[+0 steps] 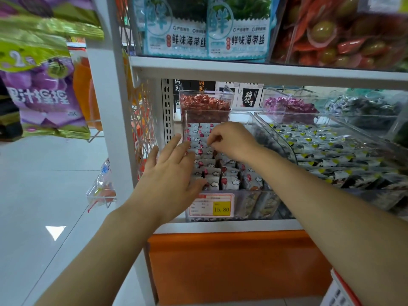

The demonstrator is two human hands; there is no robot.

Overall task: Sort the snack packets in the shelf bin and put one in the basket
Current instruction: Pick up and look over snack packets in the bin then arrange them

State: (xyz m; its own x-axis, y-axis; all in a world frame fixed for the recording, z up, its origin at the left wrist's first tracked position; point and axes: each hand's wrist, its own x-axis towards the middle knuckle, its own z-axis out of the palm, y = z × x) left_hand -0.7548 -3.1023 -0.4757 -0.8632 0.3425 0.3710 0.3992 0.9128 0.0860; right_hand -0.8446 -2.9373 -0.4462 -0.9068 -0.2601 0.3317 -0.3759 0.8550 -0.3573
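A clear plastic shelf bin point(242, 117) holds rows of small white snack packets point(229, 181) printed with clouds and red dots. My left hand point(170, 173) reaches in from the left with straight fingers, its fingertips lying against the packets in the left rows. My right hand point(231, 140) hovers over the middle of the bin with its fingers curled down, pinching the top of a packet. No basket is in view.
A yellow price tag point(212, 205) reading 15.80 hangs on the bin's front. A second clear bin point(273, 138) of black-and-yellow packets stands to the right. Red sweets point(204, 104) and purple sweets point(287, 106) sit behind. A shelf board point(242, 69) runs overhead. Purple bags point(42, 93) hang at left.
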